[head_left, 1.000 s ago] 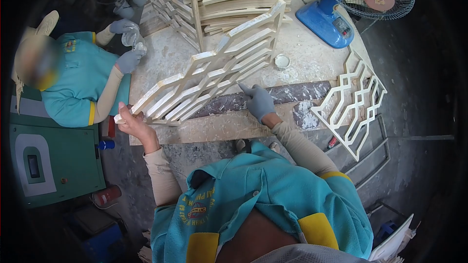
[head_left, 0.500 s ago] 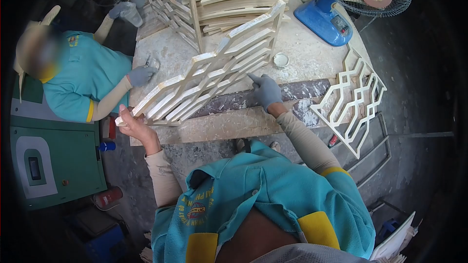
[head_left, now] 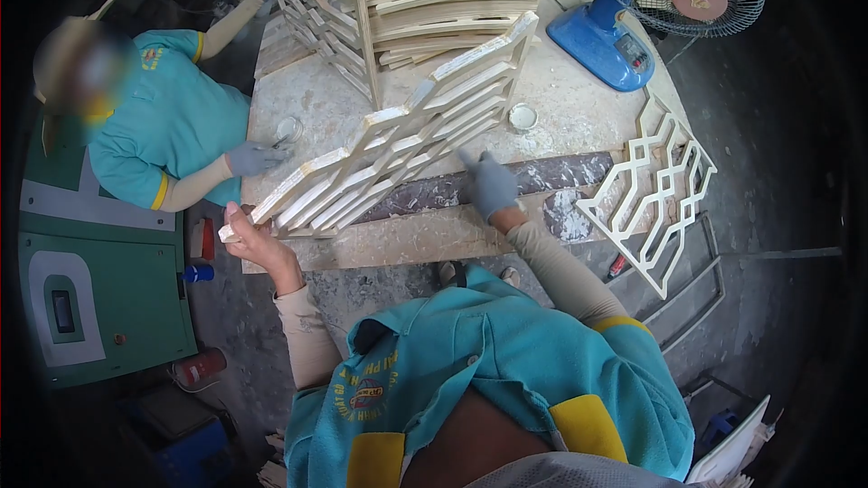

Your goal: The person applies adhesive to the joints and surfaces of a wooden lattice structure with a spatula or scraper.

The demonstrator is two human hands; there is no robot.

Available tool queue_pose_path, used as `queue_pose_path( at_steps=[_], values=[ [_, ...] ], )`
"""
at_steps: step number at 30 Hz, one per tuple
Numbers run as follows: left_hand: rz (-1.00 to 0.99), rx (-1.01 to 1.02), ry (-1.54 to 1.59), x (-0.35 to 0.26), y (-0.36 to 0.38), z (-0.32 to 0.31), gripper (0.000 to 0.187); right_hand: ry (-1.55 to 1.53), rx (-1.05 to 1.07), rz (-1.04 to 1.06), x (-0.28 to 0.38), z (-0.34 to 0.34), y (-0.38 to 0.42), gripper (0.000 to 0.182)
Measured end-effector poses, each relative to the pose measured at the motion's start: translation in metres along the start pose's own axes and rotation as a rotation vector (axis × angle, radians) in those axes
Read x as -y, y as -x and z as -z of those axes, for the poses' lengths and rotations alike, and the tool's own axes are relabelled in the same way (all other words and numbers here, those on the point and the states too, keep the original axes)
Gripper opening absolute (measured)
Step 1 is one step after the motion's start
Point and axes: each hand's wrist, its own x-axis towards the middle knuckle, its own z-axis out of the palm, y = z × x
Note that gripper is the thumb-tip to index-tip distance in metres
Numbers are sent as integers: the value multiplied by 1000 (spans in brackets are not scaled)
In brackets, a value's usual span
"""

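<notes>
My bare left hand (head_left: 265, 249) is closed around the near left corner of a pale wooden lattice panel (head_left: 391, 117), which stands tilted on its edge on the table. My right hand (head_left: 491, 186), in a grey glove, is just right of the panel's lower edge, above a dark padded roll (head_left: 565, 172) spotted with white. Its index finger is extended towards the panel, slightly blurred, and I see nothing held in it. A small round dish of white paste (head_left: 523, 117) sits on the table beyond this hand.
A stack of curved lattice panels (head_left: 443, 14) stands at the back, with another panel (head_left: 321, 23) leaning beside it. One more panel (head_left: 665, 190) overhangs the table's (head_left: 579, 81) right edge. A blue fan (head_left: 601, 41) stands back right. A co-worker (head_left: 172, 117) works at the left.
My right hand has turned slightly, staying close to the panel's lower edge. The panel has shifted a little to the right. The co-worker's near hand has left the small dish there.
</notes>
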Motion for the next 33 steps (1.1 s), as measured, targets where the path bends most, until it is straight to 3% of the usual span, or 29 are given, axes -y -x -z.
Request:
queue_pose_path(
  at_steps=[2, 4, 5, 8, 10, 15, 17, 21, 23, 25, 26, 28, 29, 32, 33],
  values=[
    [-14, 12, 9, 3, -2, 3, 32, -14, 4, 64, -2, -1, 5, 71],
    [-41, -8, 29, 1, -1, -3, 33, -296, 213, 26, -15, 20, -7, 69],
    [-61, -18, 45, -1, 0, -4, 34, -299, 215, 21, -14, 25, -7, 69],
    [-53, -32, 64, -1, 1, -6, 34, -178, 81, -41, -6, 29, -9, 63],
    [-31, -33, 29, 1, 0, -1, 34, -21, 3, 64, 13, 12, -1, 56],
    [-18, -44, 52, -9, 8, -6, 31, -252, 12, 189, -2, 3, 7, 44],
    [-84, -25, 54, -18, 16, -7, 28, -555, 362, 27, -13, 41, 17, 39],
    [-181, 70, 68, -11, 19, 33, 26, -697, 275, -307, -53, 91, 48, 36],
    [-269, 208, 155, -16, 22, 54, 29, -686, -11, -134, -110, 83, 44, 37],
    [-273, 270, 155, -29, 30, 72, 26, -409, -11, -238, -105, 141, 47, 38],
    [-245, 307, 179, -30, 35, 83, 25, -600, -140, -85, -123, 137, 36, 38],
    [-258, 308, 100, -29, 52, 95, 24, -612, -142, -108, -136, 151, 23, 35],
    [-256, 409, 60, -26, 56, 112, 24, -608, -134, -104, -133, 159, 15, 35],
    [-157, 315, 21, -12, 81, 135, 24, -482, -1, 29, -126, 166, -18, 30],
    [-145, 285, -31, -5, 89, 145, 26, -387, 21, 163, -123, 162, -32, 29]
  ],
)
